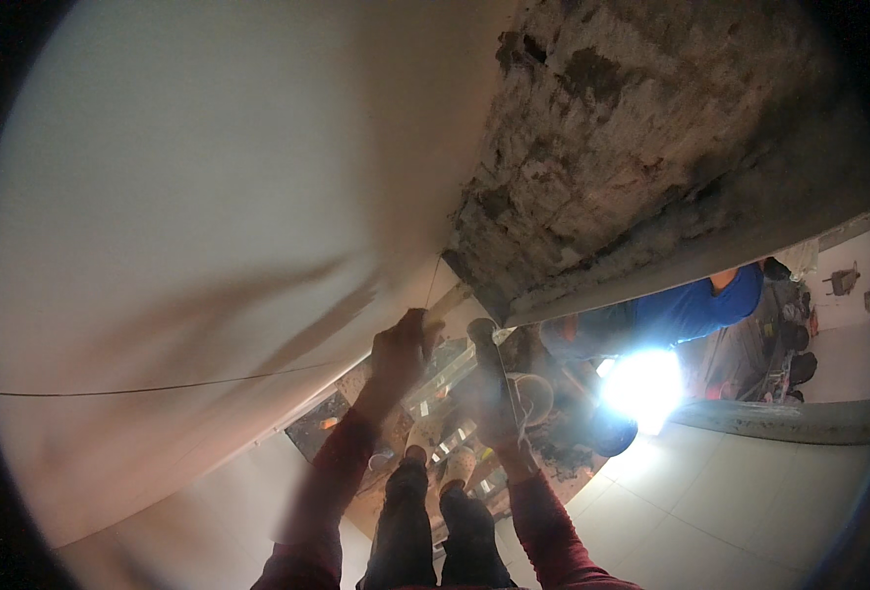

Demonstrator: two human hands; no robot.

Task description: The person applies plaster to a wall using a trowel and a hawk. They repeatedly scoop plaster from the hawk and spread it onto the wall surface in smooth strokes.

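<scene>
My left hand (401,349) is raised close to the white wall (209,177), its fingers closed in a pinch. A thin string (433,279) runs up from those fingers to the lower corner of the rough wall patch. Further right, my right hand (494,408) is wrapped round a long dark tool with a rounded upper end (481,330). Its exact kind is hard to make out in the glare and shadow. Both forearms wear dark red sleeves.
Rough bare masonry (632,138) fills the upper right, with a pale ledge below it. A person in a blue shirt (700,305) is at the right, near a glaring lamp (643,385). Below my hands, a cluttered floor surrounds my feet. A dark line (160,387) crosses the white wall.
</scene>
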